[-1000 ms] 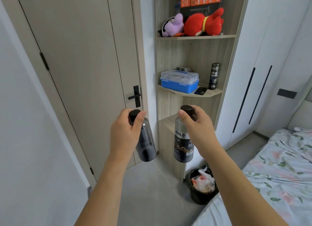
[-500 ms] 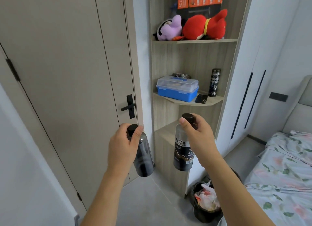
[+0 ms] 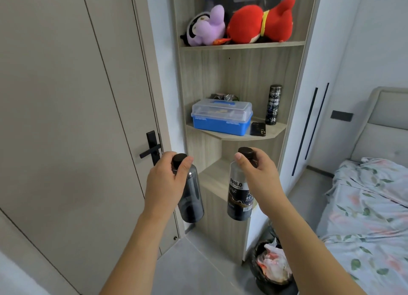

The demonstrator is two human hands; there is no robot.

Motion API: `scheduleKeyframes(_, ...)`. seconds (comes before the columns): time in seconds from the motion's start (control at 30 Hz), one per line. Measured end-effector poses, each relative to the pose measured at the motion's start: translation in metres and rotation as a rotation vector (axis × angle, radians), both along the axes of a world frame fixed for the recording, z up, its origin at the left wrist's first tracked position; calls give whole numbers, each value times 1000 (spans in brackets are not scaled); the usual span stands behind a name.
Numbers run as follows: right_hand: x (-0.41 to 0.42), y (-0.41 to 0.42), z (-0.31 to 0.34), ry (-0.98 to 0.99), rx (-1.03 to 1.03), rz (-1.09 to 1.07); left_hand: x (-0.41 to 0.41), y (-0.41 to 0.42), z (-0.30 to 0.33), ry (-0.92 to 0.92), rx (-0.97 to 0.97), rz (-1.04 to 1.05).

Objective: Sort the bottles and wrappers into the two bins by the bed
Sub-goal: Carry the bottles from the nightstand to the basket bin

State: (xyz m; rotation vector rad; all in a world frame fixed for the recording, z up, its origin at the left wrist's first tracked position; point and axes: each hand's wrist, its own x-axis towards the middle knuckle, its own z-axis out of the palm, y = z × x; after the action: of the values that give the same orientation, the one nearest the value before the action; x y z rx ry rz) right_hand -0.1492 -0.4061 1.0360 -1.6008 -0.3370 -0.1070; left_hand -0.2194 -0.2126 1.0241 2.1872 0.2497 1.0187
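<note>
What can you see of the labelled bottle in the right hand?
The labelled bottle looks like clear plastic, dark in its lower part, with a dark round cap and a dark wrap label printed "PH8.0" in white, plus a small white tag near the base. It hangs nearly upright in mid-air before the wooden shelf unit. The right hand holds it at the neck, thumb by the cap; nothing else touches it.

Two see-through smoky plastic bottles [image 3: 191, 197] [image 3: 239, 193] with shiny sides, wood-look matt shelf [image 3: 240, 74], fuzzy cloth toys [image 3: 260, 23], soft flowery cloth bedsheet [image 3: 371, 206], shiny plastic box [image 3: 221, 117]
</note>
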Motion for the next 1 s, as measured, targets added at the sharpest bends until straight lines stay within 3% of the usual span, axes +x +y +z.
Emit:
scheduleKeyframes(0.37, 138, 82, -58, 163, -66, -191, 162, 91, -45, 159, -51, -205)
scheduleKeyframes(0.53, 185, 85, -70, 211, -70, -290, 224, 96, -54, 189, -42, -318)
scheduleKeyframes(0.77, 225, 11, -86, 206, -124, -439, 299, 28, -81, 290, 27, -507)
scheduleKeyframes(1.0, 275, -103, -111, 205, -171, -620, 378, -73, -97, 304, 271, -619)
